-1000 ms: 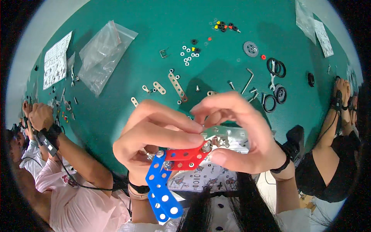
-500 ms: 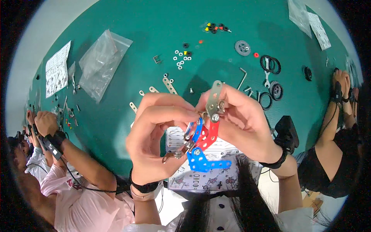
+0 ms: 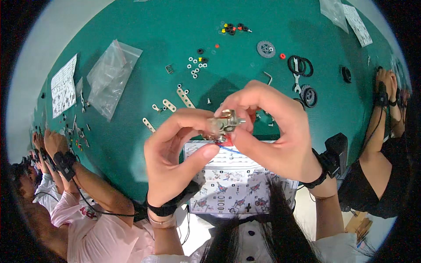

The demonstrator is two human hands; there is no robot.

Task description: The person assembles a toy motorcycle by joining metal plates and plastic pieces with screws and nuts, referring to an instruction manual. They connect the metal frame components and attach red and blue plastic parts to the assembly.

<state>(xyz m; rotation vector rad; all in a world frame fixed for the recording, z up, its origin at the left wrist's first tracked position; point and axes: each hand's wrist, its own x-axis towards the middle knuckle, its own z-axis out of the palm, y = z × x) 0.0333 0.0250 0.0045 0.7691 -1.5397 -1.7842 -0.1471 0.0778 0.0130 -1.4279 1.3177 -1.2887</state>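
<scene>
Between both hands, above a printed instruction sheet (image 3: 237, 193), I hold a small model made of metal construction strips (image 3: 224, 125). Silver brackets and bolt heads face up, and only slivers of its red and blue strips show beneath. My left hand (image 3: 173, 151) pinches it from the left with thumb and fingers. On the right, the fingertips and thumb of my right hand (image 3: 274, 127) close on its other side, near a protruding bolt. The model's underside and part of the fingertip contact are hidden.
Beyond my hands lie perforated silver strips (image 3: 186, 98), white-looking nuts (image 3: 195, 70), a grey wheel (image 3: 266, 49), black tyre rings (image 3: 307, 67), a spanner (image 3: 297, 79) and a hex key (image 3: 268, 78). A clear bag (image 3: 113, 76) lies left. Co-workers' arms (image 3: 94, 179) rest at both sides.
The model has been turned in my hands: its blue and red strips, plainly visible before, are now mostly hidden. Silver brackets face up, and both hands keep hold.
</scene>
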